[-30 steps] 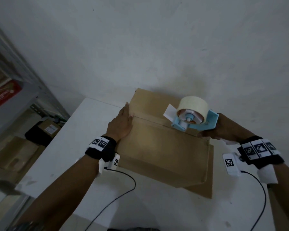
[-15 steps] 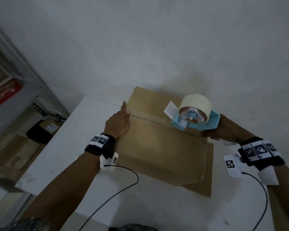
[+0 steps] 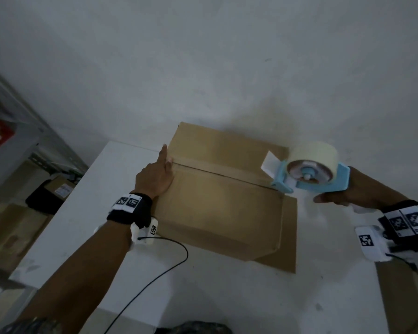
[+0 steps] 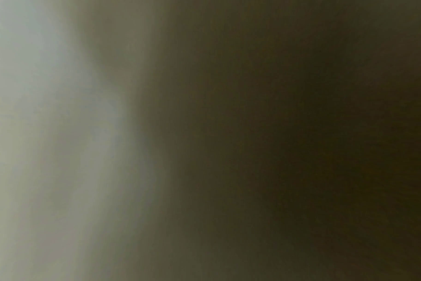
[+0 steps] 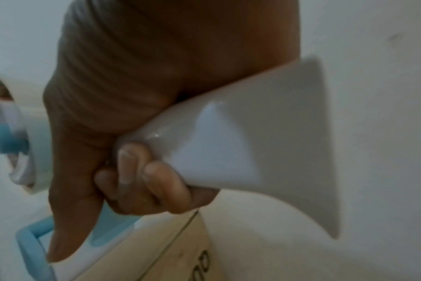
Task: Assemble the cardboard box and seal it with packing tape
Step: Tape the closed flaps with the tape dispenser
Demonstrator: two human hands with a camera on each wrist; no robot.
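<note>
A: How should the strip be finished?

B: The white handle of the tape dispenser (image 3: 309, 175) is gripped by the curled fingers (image 5: 132, 171) of the right hand (image 3: 336, 197), right of centre. The nose should be kept low past the box edge, the tape drawn taut, then cut. The left hand (image 3: 156, 175), flat with straight fingers, is pressed on the left end of the seam (image 3: 217, 172); that pressure should be maintained.

A: And the cardboard box (image 3: 225, 196)?

B: It is set mid-frame on the white worktop (image 3: 227, 297). Compared with a second ago, the dispenser has been drawn from mid-seam to the right end.
</note>
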